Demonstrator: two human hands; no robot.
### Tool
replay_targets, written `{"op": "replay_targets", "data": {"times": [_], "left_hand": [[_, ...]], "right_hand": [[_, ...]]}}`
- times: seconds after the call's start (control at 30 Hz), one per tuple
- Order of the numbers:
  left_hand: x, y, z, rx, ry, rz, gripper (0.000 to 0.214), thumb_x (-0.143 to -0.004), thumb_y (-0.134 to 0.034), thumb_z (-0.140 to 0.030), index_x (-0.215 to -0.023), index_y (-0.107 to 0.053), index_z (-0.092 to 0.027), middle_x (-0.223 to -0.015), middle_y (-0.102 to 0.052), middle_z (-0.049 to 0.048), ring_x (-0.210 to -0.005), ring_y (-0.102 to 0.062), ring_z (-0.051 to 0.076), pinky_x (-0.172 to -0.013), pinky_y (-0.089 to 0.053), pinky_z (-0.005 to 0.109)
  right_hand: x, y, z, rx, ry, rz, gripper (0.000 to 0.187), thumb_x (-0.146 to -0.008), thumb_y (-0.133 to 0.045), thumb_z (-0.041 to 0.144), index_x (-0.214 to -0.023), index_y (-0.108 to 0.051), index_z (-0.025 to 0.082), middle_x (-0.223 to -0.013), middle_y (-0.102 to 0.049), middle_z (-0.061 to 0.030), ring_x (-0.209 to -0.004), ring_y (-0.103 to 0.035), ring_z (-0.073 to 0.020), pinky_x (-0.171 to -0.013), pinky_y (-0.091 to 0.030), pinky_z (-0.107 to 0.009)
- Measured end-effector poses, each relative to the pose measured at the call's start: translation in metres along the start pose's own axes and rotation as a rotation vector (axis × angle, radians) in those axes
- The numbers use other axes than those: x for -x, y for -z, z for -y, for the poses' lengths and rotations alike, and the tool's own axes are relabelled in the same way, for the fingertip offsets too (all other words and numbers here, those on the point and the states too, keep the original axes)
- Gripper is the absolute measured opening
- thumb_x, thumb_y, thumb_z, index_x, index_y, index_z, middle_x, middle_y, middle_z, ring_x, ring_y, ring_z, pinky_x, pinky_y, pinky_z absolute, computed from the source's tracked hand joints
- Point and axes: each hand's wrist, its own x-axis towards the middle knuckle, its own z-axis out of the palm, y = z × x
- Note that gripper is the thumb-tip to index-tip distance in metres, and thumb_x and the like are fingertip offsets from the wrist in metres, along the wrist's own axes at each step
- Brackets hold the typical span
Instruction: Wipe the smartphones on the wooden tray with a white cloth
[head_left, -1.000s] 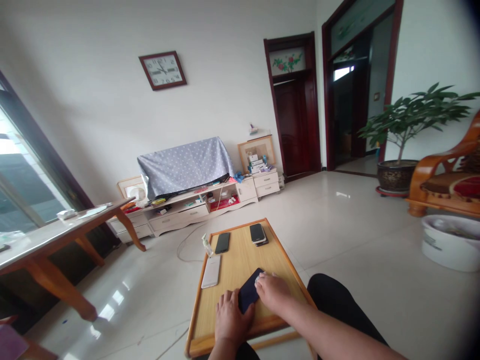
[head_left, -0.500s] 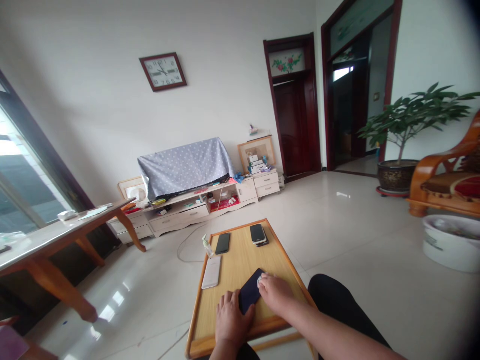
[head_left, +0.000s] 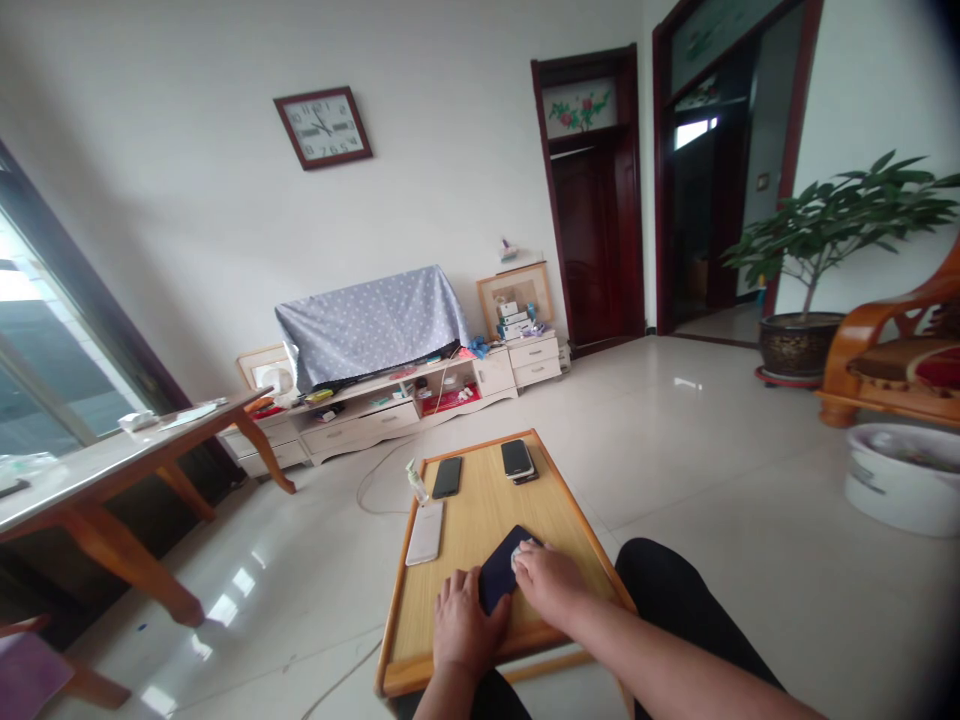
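A dark blue phone lies slantwise on the small wooden table in front of me. My left hand steadies its left end, fingers along one side and thumb along the near edge. Bunched fingers of my right hand press a small white wad, perhaps tissue or cloth, onto the phone's upper surface. Farther along the left side are a pale phone lying flat, a clear pump bottle and a black phone. Stacked dark phones rest near the far right corner.
My dark-clad knee is beside the table's right edge. A long table stands at left, a low white cabinet along the wall. To the right are a white tub, a potted plant and a wooden chair.
The view has tipped slightly downward, so things sit a little higher in the picture. Both hands stay at the dark blue phone, the white wad shifting only slightly on it.
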Motion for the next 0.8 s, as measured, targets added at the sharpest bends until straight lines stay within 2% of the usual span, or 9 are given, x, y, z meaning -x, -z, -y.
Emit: {"op": "replay_targets", "data": {"times": [0.13, 0.3, 0.57, 0.67, 0.8], "left_hand": [[0.0, 0.0, 0.0, 0.0, 0.001, 0.009, 0.061, -0.086, -0.051, -0.059, -0.136, -0.053, -0.025, -0.131, -0.058, 0.0086, -0.124, -0.047, 0.028, -0.103, -0.033, 0.036], [-0.001, -0.003, 0.003, 0.024, 0.006, 0.017, 0.058, -0.087, -0.049, -0.059, -0.135, -0.053, -0.027, -0.131, -0.058, 0.0081, -0.124, -0.046, 0.027, -0.103, -0.033, 0.036], [-0.002, -0.008, 0.007, 0.058, -0.011, -0.01, 0.061, -0.083, -0.053, -0.061, -0.133, -0.054, -0.027, -0.127, -0.058, 0.008, -0.122, -0.046, 0.029, -0.102, -0.033, 0.038], [-0.003, -0.01, 0.008, 0.07, -0.013, -0.014, 0.061, -0.084, -0.052, -0.062, -0.134, -0.054, -0.026, -0.127, -0.058, 0.008, -0.122, -0.046, 0.029, -0.102, -0.033, 0.038], [-0.003, -0.011, 0.01, 0.077, -0.014, -0.015, 0.054, -0.086, -0.052, -0.05, -0.134, -0.054, -0.026, -0.129, -0.058, 0.0074, -0.122, -0.047, 0.028, -0.101, -0.033, 0.037]], "right_hand": [[0.0, -0.003, 0.002, 0.02, -0.01, -0.001, 0.039, -0.101, -0.037, 0.032, -0.108, -0.074, 0.022, -0.129, -0.068, -0.0107, -0.125, -0.058, -0.0249, -0.113, -0.032, -0.038], [0.013, -0.016, 0.019, 0.02, 0.065, 0.059, 0.038, -0.1, -0.04, 0.034, -0.109, -0.074, 0.022, -0.133, -0.066, -0.0097, -0.128, -0.056, -0.0238, -0.114, -0.03, -0.036], [-0.007, -0.002, -0.002, 0.044, -0.015, 0.017, 0.046, -0.103, -0.03, 0.036, -0.11, -0.073, 0.02, -0.13, -0.067, -0.0133, -0.125, -0.058, -0.027, -0.113, -0.031, -0.042], [-0.001, -0.008, 0.008, 0.042, 0.007, 0.023, 0.044, -0.103, -0.033, 0.036, -0.109, -0.073, 0.019, -0.13, -0.067, -0.0137, -0.127, -0.056, -0.0271, -0.114, -0.03, -0.042], [0.015, -0.021, 0.027, 0.012, 0.09, 0.069, 0.04, -0.101, -0.039, 0.037, -0.113, -0.073, 0.021, -0.134, -0.065, -0.0103, -0.128, -0.056, -0.0243, -0.116, -0.028, -0.038]]}}
